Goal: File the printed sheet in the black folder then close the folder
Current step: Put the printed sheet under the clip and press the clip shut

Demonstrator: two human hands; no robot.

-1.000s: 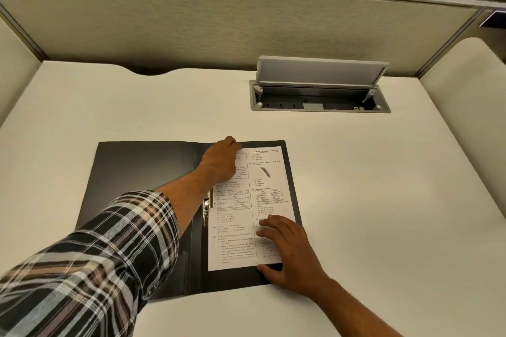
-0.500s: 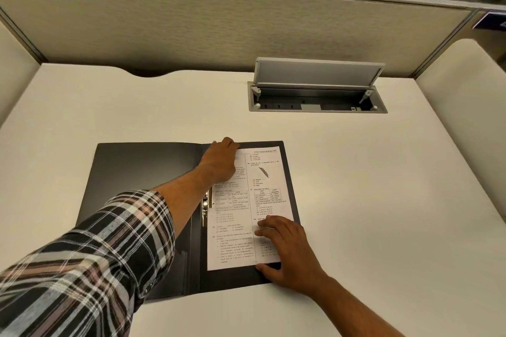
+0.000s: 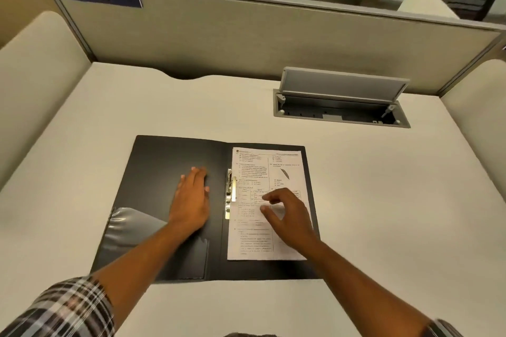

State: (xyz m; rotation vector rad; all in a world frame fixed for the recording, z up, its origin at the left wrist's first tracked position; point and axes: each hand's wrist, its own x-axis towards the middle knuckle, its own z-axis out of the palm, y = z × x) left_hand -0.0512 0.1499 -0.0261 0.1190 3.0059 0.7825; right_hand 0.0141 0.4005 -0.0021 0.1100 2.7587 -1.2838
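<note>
1. While the folder [image 3: 175, 172] lies open mid-desk, the sheet [image 3: 284, 161] rests inside its right half.
2. Left hand [image 3: 191, 200], moved off the sheet, presses flat, empty, on the left cover.
3. Right hand [image 3: 287, 213], lifted, hovers half-curled, empty, beside the clip [image 3: 231, 191]; clamping probably follows.

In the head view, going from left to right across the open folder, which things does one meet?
Clear plastic pocket → left hand flat on the black folder cover → metal file clip → right hand over the printed white sheet.
</note>
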